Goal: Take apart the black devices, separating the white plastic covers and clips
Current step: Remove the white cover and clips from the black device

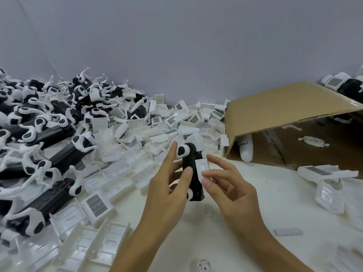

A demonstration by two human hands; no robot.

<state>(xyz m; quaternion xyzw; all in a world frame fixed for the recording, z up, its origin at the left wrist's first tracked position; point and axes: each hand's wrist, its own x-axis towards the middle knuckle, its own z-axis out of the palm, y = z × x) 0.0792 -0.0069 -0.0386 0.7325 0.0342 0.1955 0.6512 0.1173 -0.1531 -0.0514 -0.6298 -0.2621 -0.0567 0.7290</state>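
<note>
From where I stand, no word, brand or number can be read anywhere. The only markings are dark square grid patterns on some white plastic covers [96, 204], too fine to make out as text.

Upright black device [193, 173], white cover [202, 167] on its side.

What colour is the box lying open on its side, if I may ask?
The cardboard box is plain brown, seen in the head view.

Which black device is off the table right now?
The black device upright at centre, gripped by the left hand, while the right hand pinches a white clip at its side. The others lie in the pile on the left.
</note>
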